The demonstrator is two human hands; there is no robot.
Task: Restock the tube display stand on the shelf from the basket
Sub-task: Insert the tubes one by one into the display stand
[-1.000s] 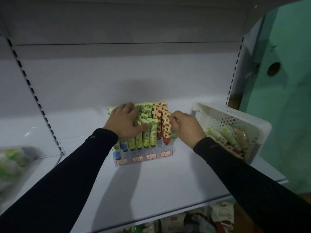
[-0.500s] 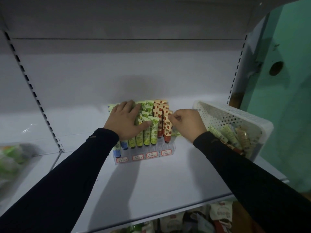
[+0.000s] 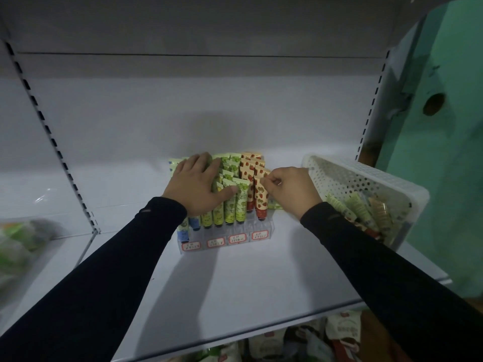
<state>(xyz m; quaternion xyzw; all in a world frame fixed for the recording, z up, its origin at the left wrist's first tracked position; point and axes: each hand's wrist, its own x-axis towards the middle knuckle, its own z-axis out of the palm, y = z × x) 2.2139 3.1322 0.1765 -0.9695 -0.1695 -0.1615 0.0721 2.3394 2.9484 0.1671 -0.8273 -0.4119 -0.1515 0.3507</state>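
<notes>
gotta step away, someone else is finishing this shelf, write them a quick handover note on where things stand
Left hand: laid flat with straight fingers across the green tubes, steadying the rows.
Right hand: pinching the top of a strawberry tube standing in the rightmost column of the display stand.
Basket: on the shelf right of the stand, tilted, more tubes lying inside.
Done: stand looks mostly full, blue, green and red columns.
Left: seat the pinched tube, then move the basket's remaining tubes across.
</notes>
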